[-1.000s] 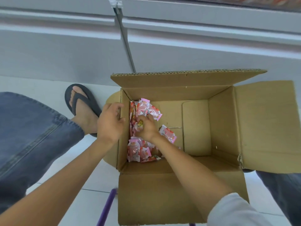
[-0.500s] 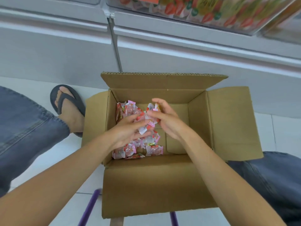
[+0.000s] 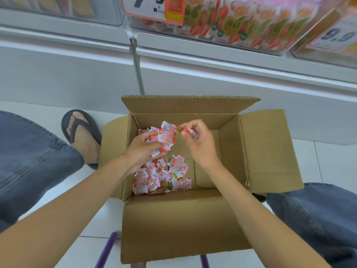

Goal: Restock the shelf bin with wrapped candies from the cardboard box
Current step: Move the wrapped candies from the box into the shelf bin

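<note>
The left hand [image 3: 142, 149] clenched a bunch of wrapped candies [image 3: 166, 135] above the open cardboard box [image 3: 230, 151]. The top packet stood roughly on end with its barcode side showing and its long axis pointing toward the far wall. The right hand [image 3: 201, 146] pinched a single candy [image 3: 183, 129] between thumb and fingers [image 3: 193, 123], lying left to right just beside the bunch. Loose packets [image 3: 160, 176] lay in the left half of the box, which sat on the floor [image 3: 328, 157]. Above, the shelf bin [image 3: 241, 29] held strawberry-printed packs, and a price tag [image 3: 338, 36] read 9.9.
</note>
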Motion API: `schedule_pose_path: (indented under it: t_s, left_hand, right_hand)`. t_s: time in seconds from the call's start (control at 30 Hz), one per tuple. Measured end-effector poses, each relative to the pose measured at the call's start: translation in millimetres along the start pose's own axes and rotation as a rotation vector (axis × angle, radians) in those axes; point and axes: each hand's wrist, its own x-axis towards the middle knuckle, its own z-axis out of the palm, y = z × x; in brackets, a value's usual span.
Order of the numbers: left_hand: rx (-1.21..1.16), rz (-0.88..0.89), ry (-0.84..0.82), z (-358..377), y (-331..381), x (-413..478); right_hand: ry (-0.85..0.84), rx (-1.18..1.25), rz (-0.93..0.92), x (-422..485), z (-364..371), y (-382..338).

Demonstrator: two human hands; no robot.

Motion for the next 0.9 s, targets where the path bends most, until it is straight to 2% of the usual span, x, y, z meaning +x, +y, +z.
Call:
schedule_pose_path:
  t_s: [0.1, 0.13, 0.23, 0.27, 0.37, 0.4, 0.5, 0.6, 0.77, 0.9]
  left_hand:
    - [0.029, 0.029, 0.027, -1, 2, 1]
    - [0.029, 0.029, 0.006, -1, 4, 1]
    - [0.015, 0.032, -0.111, 0, 10, 1]
    - [0.023, 0.034, -0.144, -1, 11, 2]
    - [0.069, 0.022, -0.237, -6, 15, 1]
    - [0.062, 0.014, -0.264, -8, 16, 1]
    - [-0.032, -0.007, -0.312, -12, 22, 0]
    - [-0.066, -0.018, -0.347, -10, 23, -1]
    - [-0.168, -0.008, -0.187, -19, 22, 3]
    - [-0.288, -0.02, -0.136, -14, 25, 7]
  right_hand:
    - [0.081, -0.104, -0.055, 0, -1, 4]
    - [0.011, -0.201, -0.119, 0, -2, 4]
    - [-0.371, -0.421, -0.249, -6, 4, 12]
    - [-0.404, -0.474, -0.279, -9, 7, 16]
    - [-0.3, -0.565, -0.414, -8, 9, 25]
    - [-0.273, -0.534, -0.399, -7, 7, 26]
    - [-0.18, -0.312, -0.188, -2, -2, 22]
    - [-0.158, -0.259, -0.117, -4, -4, 19]
    - [0.112, 0.043, 0.19, 5, -18, 19]
    - [-0.001, 0.331, 0.316, 15, -25, 2]
